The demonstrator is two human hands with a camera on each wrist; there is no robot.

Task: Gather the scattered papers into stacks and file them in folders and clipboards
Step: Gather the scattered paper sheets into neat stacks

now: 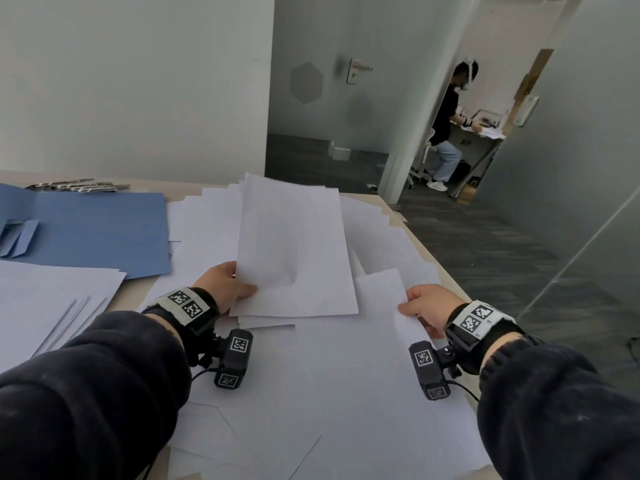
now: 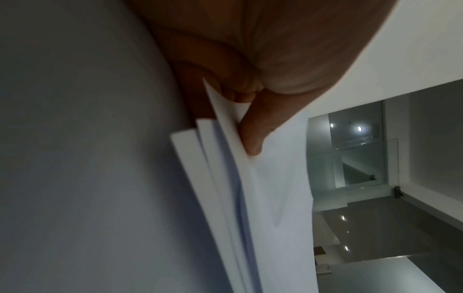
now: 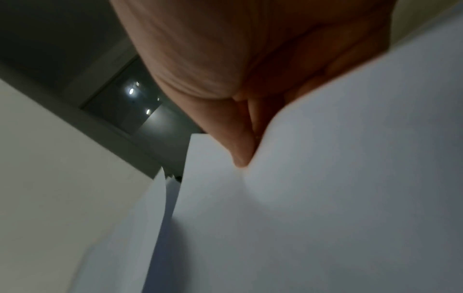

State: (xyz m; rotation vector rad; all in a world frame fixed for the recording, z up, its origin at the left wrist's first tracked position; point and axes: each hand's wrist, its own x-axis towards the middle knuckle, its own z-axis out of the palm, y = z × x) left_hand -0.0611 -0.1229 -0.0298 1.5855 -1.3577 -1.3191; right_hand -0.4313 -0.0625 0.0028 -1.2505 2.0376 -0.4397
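Two dark sleeves come in from the bottom edge, over loose white papers on the table. The left hand pinches the near left corner of a small stack of sheets, thumb on top; its long side runs away from the person. The right hand pinches one sheet by its right edge. An open blue folder lies at far left.

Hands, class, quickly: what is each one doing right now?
Left hand: pinches a stack of sheets, thumb on top.
Right hand: pinches one sheet by its edge.
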